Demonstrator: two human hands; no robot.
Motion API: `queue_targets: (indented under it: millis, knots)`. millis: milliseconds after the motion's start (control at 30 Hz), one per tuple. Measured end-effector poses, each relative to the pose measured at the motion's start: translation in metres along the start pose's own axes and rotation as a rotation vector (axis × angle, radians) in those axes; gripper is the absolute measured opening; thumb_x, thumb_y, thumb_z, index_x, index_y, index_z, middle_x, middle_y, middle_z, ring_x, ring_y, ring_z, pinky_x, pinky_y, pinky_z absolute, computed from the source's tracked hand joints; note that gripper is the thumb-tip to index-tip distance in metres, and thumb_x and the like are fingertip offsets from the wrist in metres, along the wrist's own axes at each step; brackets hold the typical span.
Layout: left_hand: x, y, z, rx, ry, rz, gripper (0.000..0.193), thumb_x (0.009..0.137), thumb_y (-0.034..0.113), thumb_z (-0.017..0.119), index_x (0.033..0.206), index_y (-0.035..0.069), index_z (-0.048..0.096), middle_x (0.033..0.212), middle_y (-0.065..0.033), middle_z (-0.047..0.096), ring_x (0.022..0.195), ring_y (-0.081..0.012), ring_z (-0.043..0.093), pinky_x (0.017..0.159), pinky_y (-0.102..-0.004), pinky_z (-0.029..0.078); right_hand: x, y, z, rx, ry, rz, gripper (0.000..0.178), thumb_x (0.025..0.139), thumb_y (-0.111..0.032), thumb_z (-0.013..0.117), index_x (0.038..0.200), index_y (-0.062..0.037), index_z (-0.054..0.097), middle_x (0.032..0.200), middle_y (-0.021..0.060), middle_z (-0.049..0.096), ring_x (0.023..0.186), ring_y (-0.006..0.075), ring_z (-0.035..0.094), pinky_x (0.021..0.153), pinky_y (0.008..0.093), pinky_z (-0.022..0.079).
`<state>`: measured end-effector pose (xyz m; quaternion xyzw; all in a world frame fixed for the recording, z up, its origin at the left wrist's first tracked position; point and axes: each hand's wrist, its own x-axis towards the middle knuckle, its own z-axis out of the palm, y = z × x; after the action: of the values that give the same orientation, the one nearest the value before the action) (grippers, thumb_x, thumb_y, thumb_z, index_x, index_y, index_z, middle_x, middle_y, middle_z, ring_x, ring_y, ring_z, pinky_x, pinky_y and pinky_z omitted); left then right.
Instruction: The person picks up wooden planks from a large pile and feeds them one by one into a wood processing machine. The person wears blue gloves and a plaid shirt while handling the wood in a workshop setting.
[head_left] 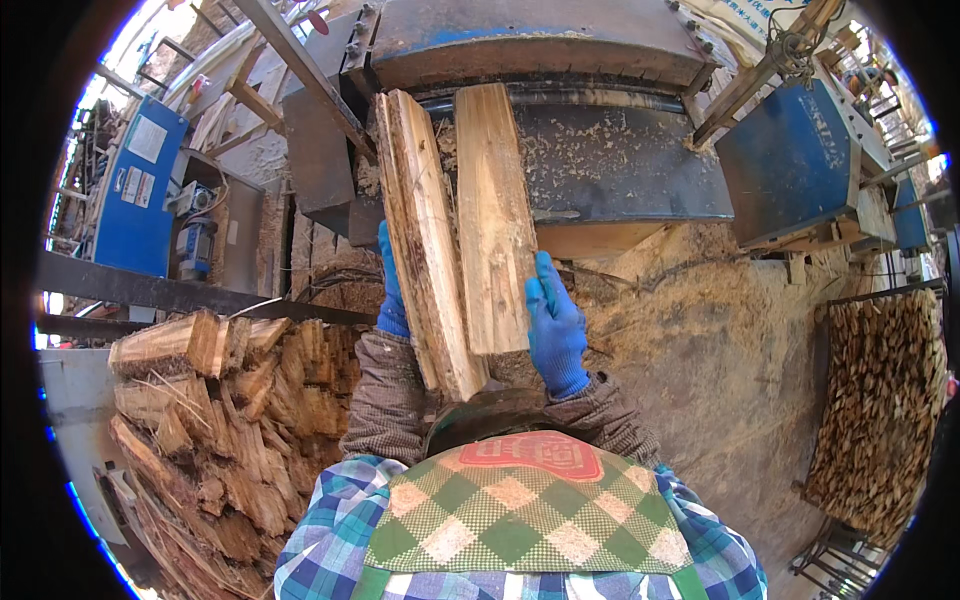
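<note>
Two lengths of rough-sawn wood lie side by side, their far ends on the dark metal bed [630, 160] of a machine and their near ends toward my body. The left piece is a bark-edged slab [425, 240], split along its length. To its right is a wider, smoother wooden board [492, 220], a narrow gap between them. My left hand [393, 290], in a blue glove, holds the slab's outer left side; its fingers are partly hidden by the wood. My right hand [557, 330], also blue-gloved, grips the board's right edge near its lower end.
A rusty machine housing [540, 45] with a roller stands ahead, sawdust scattered over its bed. Split wood [230, 420] is piled at my left behind a metal rail [190, 290]. Blue cabinets [140, 185] flank both sides. Stacked slats [880, 410] stand far right.
</note>
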<state>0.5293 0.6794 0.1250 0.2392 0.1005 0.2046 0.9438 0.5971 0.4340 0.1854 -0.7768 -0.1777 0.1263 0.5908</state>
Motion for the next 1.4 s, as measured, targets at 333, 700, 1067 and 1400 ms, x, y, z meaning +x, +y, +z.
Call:
queue_targets:
  millis: [333,700,1067,1400]
  knots:
    - [-0.03,0.028,0.014,0.262,0.212,-0.014,0.084,0.095,0.073,0.045,0.153,0.013,0.043,0.139,-0.017,0.058,0.118,-0.0317,0.062,0.099,-0.0507,0.055,0.0,-0.006,0.038,0.095,0.016,0.03,0.045,0.107,-0.021,0.056,0.151,-0.0113,0.05,0.081,0.003,0.056,0.061,0.0049,0.031,0.053,0.0279,0.034]
    - [-0.11,0.066,0.015,-0.107,0.364,-0.382,0.097,0.091,0.081,0.042,0.157,0.01,0.035,0.142,-0.0239,0.055,0.114,-0.043,0.065,0.091,-0.0537,0.06,0.017,-0.004,0.083,-0.139,0.047,0.067,0.04,0.105,-0.011,0.056,0.144,-0.0036,0.055,0.129,0.0149,0.066,0.079,0.0129,0.056,0.068,0.0273,0.051]
    - [-0.106,0.063,0.006,-0.2,0.267,-0.447,0.095,0.093,0.078,0.041,0.156,0.007,0.037,0.14,-0.0233,0.057,0.116,-0.0348,0.065,0.098,-0.0522,0.056,0.162,-0.003,0.122,-0.701,0.256,-0.432,0.042,0.102,-0.013,0.054,0.143,-0.0053,0.055,0.129,0.0214,0.061,0.111,0.0368,0.062,0.086,0.0407,0.054]
    - [-0.122,0.014,0.018,0.068,0.25,-0.323,0.085,0.097,0.07,0.048,0.154,0.007,0.039,0.142,-0.0185,0.054,0.121,-0.0268,0.061,0.101,-0.0437,0.055,0.211,0.005,0.138,-0.377,0.22,-0.285,0.045,0.108,-0.03,0.05,0.143,-0.0021,0.055,0.142,0.0218,0.056,0.126,0.0361,0.056,0.105,0.0428,0.047]
